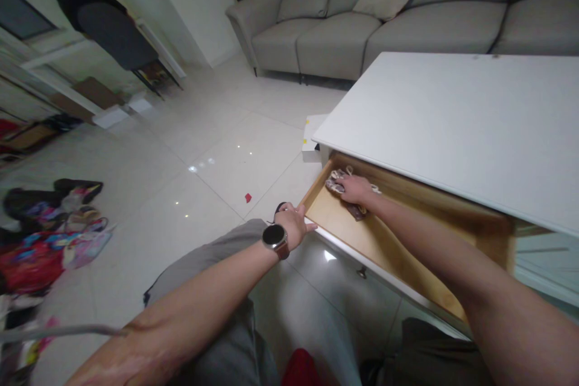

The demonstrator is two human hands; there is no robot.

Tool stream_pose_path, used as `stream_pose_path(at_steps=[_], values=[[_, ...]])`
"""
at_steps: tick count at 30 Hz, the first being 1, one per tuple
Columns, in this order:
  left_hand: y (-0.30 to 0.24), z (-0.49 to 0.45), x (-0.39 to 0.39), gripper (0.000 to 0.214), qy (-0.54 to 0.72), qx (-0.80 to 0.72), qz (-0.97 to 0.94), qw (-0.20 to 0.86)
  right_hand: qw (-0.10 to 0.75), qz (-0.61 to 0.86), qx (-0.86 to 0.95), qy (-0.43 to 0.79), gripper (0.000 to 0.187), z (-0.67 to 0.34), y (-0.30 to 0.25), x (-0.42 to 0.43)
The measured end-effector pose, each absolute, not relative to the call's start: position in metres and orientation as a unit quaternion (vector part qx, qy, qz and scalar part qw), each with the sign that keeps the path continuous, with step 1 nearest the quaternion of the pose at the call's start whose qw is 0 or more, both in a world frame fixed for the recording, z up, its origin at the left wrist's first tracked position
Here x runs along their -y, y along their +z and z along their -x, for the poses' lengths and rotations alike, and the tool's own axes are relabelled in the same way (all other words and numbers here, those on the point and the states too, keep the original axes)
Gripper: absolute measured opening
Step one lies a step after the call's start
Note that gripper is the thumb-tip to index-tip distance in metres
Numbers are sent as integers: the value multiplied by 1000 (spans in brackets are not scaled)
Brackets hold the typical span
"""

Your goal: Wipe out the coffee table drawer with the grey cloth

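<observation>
A wooden drawer stands pulled out from under a white table top. My right hand reaches into the drawer's far left corner and lies with curled fingers on a small patterned bundle, with a dark flat item just beneath it. My left hand, with a round dark watch on the wrist, grips the drawer's left front corner, fingers closed over its edge.
A grey sofa stands beyond the table. Glossy white floor tiles spread to the left, with a small red scrap. Colourful bags and toys lie heaped at far left. My grey-trousered knees are below.
</observation>
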State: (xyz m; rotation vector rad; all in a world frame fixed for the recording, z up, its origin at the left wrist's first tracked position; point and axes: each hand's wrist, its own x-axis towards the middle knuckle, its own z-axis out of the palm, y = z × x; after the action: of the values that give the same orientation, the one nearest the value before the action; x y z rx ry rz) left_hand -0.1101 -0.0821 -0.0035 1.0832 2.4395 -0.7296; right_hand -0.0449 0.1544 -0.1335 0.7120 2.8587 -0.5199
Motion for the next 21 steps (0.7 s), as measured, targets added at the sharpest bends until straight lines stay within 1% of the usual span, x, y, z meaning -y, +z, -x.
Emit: stream_pose_path(at_steps=[3, 6, 11, 15, 21], values=[[-5, 110, 81, 77, -264, -866, -380, 189, 70, -302, -940, -145, 55, 45, -133, -165], [-6, 111, 81, 77, -264, -868, -375, 191, 82, -291, -944, -132, 52, 50, -134, -162], [-9, 111, 81, 76, -253, -872, -372, 193, 89, -191, -975, -76, 47, 68, -132, -141], [-8, 111, 82, 75, -255, -870, -380, 184, 108, -128, -980, -107, 48, 70, -130, -128], [-3, 109, 83, 75, -264, -864, -389, 181, 120, 77, -981, -132, 46, 53, -126, -101]])
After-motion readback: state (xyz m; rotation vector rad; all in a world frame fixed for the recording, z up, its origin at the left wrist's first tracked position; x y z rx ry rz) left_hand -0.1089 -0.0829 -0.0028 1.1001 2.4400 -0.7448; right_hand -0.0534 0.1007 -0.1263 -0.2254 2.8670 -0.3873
